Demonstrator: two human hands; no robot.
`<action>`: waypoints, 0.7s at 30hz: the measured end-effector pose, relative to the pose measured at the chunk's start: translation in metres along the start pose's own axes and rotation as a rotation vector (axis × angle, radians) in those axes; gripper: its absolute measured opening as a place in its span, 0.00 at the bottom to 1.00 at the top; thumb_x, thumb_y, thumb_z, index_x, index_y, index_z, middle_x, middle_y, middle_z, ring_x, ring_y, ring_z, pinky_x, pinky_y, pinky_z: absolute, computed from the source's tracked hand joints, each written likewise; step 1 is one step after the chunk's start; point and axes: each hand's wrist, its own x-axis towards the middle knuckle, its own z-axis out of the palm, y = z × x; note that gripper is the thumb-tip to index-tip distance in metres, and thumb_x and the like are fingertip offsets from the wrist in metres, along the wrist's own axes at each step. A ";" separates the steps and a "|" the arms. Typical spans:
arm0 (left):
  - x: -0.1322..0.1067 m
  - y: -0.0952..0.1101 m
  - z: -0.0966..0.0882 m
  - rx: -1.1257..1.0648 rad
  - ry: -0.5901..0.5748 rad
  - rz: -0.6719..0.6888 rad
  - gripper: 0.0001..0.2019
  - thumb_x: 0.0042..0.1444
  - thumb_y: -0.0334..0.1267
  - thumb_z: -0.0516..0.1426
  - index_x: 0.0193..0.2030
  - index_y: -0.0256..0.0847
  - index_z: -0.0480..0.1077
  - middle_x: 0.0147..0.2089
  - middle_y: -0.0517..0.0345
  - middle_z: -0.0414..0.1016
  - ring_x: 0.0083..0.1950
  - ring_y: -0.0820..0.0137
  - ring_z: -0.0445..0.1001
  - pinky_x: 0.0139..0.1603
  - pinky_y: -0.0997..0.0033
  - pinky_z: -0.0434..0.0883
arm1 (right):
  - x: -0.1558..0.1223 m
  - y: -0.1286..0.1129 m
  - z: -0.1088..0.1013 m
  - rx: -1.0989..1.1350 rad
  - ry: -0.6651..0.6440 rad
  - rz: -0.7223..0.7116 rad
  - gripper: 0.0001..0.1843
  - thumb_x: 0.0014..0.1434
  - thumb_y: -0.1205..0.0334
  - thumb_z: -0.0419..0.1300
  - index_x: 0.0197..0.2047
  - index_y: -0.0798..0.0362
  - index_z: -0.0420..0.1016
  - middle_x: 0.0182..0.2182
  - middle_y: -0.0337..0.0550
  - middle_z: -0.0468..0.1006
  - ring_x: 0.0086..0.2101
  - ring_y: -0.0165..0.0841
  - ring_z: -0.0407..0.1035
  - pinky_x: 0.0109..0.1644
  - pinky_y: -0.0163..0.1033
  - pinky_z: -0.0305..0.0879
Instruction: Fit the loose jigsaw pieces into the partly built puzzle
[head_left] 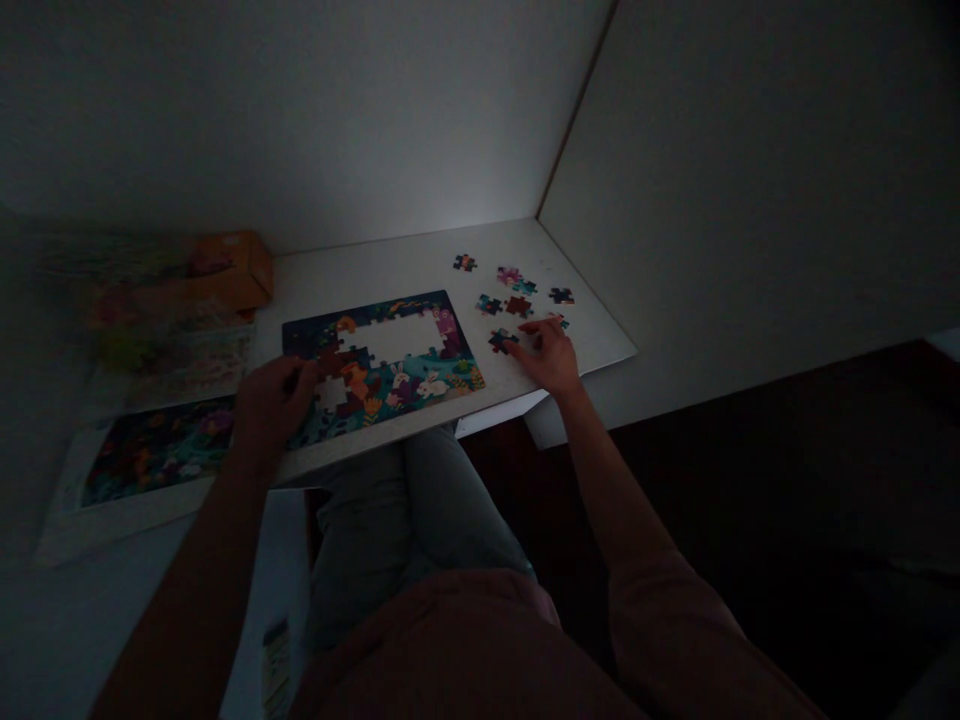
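A partly assembled jigsaw puzzle (431,385) with rabbits and plants lies on the white tabletop, with a large gap in its middle and a smaller one at lower left. My left hand (271,405) rests over the puzzle's left edge, its fingers curled; whatever they may hold is hidden. To the right of the puzzle, my right hand (551,358) reaches low over the table with thumb and fingers apart. Its thumb is at a dark puzzle piece (501,341), apparently touching it. Just beyond lie a brown piece (518,306) and a teal piece (489,304).
More loose pieces lie farther back, among them a pink piece (508,274) and a dark blue piece (561,296). A picture sheet (161,450) lies at left, below an orange box (244,270). Walls border the table behind and right.
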 end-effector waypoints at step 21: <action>-0.004 -0.010 0.000 -0.177 0.082 -0.051 0.13 0.76 0.49 0.60 0.43 0.52 0.84 0.43 0.52 0.89 0.46 0.44 0.85 0.51 0.49 0.73 | 0.086 0.020 -0.029 -0.255 -0.062 0.080 0.19 0.67 0.50 0.76 0.59 0.44 0.86 0.66 0.61 0.85 0.60 0.63 0.83 0.73 0.72 0.73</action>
